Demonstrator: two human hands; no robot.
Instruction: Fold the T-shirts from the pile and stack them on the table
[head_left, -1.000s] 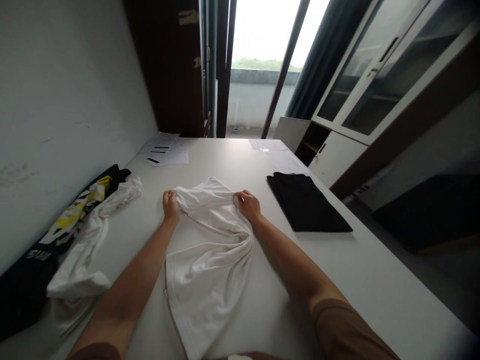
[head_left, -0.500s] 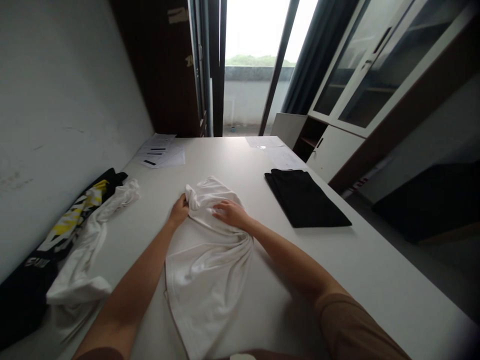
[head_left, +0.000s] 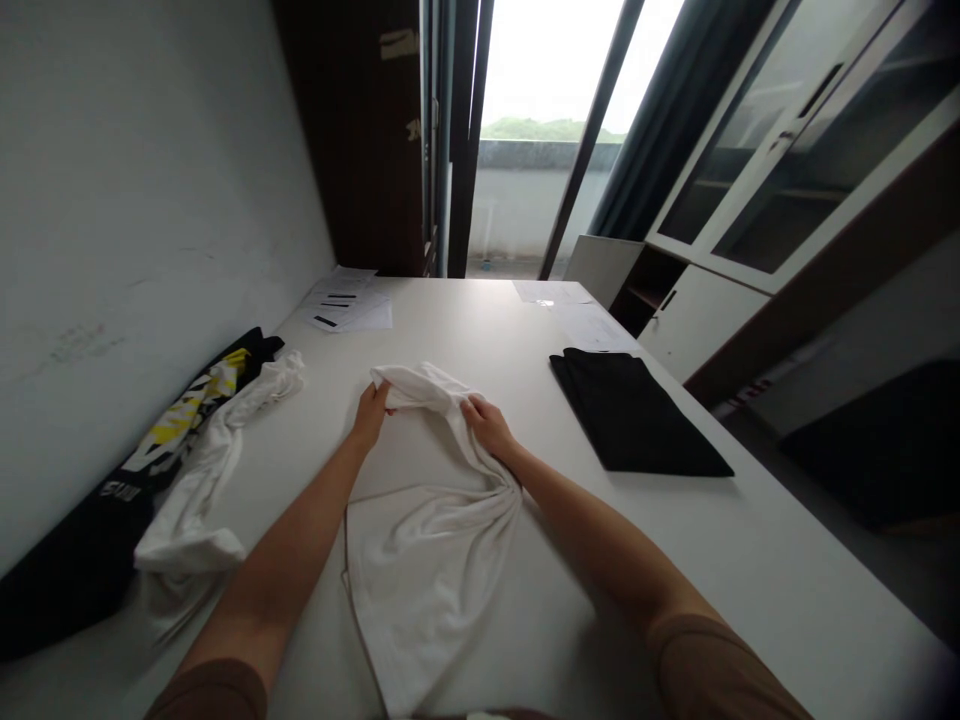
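A white cloth garment (head_left: 427,570) lies in front of me on the white table, its lower part spread and its middle gathered in folds at the right. My left hand (head_left: 370,412) pinches the far left corner of it, thumb on top. On the far right side, my right hand (head_left: 487,424) grips a bunched part, fingers curled round the fabric. Between the two hands the far edge is held up as a band, with bare table showing below it. Whether the garment is a shirt or trousers cannot be made out.
Left, along the wall, lie a black garment with yellow and white print (head_left: 90,540) and a crumpled white garment (head_left: 196,490). A folded black cloth (head_left: 637,410) rests at the right. Papers (head_left: 349,305) lie at the far left, more sheets (head_left: 589,325) at the far right. Cabinets (head_left: 720,310) stand beyond the table.
My right hand has gone from lying over the fabric to gripping it. The garment's far part has been drawn up into a band between my hands. The view has shifted slightly left.
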